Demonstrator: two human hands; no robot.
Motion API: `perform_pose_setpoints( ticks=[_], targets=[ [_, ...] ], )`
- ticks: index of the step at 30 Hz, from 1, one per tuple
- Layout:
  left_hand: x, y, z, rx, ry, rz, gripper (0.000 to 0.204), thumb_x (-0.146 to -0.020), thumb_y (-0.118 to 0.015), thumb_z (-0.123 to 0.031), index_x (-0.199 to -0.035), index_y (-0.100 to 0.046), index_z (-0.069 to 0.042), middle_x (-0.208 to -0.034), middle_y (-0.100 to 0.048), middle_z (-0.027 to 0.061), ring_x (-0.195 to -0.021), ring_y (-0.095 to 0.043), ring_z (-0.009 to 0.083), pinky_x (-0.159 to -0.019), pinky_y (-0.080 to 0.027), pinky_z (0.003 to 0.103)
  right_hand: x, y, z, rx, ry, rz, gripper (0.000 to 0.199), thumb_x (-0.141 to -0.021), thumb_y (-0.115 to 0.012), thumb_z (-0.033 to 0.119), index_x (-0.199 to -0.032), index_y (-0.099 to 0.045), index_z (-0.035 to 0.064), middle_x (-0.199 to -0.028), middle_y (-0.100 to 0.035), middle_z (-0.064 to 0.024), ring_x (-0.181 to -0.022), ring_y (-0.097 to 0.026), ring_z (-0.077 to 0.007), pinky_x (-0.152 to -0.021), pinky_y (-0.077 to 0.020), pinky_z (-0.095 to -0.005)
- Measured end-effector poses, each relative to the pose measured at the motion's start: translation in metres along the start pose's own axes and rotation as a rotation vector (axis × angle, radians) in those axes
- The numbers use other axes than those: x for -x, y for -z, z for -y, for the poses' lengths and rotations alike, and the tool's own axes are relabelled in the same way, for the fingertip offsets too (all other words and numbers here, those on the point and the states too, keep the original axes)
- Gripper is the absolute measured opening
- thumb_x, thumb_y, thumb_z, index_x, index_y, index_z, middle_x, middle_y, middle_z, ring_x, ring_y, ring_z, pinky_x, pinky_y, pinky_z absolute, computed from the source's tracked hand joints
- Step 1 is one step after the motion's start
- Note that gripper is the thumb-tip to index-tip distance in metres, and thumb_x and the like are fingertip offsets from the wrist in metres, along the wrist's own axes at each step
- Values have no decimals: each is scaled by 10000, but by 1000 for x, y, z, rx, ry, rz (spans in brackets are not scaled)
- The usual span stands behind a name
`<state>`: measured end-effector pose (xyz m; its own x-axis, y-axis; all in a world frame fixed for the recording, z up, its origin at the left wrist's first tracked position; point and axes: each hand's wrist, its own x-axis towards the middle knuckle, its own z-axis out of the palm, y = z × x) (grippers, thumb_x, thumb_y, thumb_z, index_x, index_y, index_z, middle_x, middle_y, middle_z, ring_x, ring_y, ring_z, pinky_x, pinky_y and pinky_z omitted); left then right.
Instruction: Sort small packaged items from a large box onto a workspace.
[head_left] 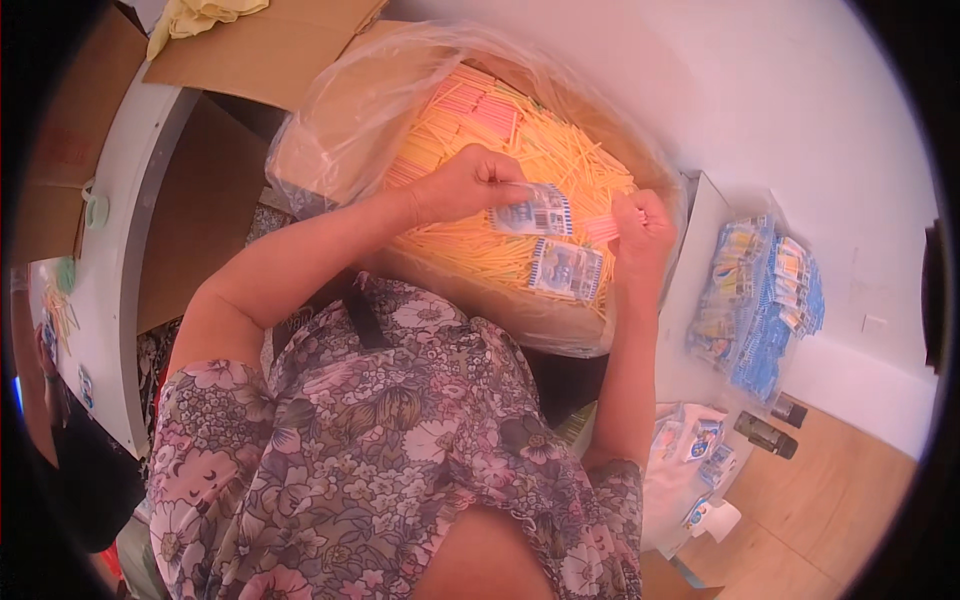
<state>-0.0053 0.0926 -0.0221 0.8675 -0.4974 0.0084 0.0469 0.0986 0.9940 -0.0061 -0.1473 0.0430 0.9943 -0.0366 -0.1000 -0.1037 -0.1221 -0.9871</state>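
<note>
My left hand [478, 184] pinches the edge of a small clear plastic packet [538, 210] with blue print. My right hand [643, 226] is closed round a few thin pink sticks [602, 229], whose ends point toward that packet. Beneath both hands is a cardboard box [480, 292] lined with a clear plastic bag [325, 150]. Loose thin yellow sticks [445, 240] fill it, with pink sticks [487, 108] toward the back. A second blue-printed packet [566, 269] lies on the sticks near the front; whether it holds anything is unclear.
On the right stands a clear bin [757, 300] of filled blue packets. More packets [704, 440] lie below it on a pale pink surface. A white table [110, 330] curves along the left, where another person's arm [40, 385] shows. A cardboard flap [260, 60] sticks out behind.
</note>
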Motion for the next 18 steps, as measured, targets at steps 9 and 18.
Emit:
perform_pose_setpoints(
  ticks=[9,18],
  targets=[
    [-1,1,-4,76,2,7,96,-773,-702,7,-869,-695,11,-912,-648,62,-867,-591,118,-816,-472,258,12,0,15,-150,-134,237,202,-844,-638,118,-685,-513,109,-628,-489,54,-504,-450,-22,-408,-332,-187],
    [-2,1,-10,26,-29,118,121,-761,-718,-41,-880,-714,-15,-962,-637,59,-931,-567,130,-848,-451,280,6,-20,28,85,-111,259,217,-818,-673,140,-669,-521,102,-589,-493,54,-470,-405,-11,-403,-279,-187]
  ],
)
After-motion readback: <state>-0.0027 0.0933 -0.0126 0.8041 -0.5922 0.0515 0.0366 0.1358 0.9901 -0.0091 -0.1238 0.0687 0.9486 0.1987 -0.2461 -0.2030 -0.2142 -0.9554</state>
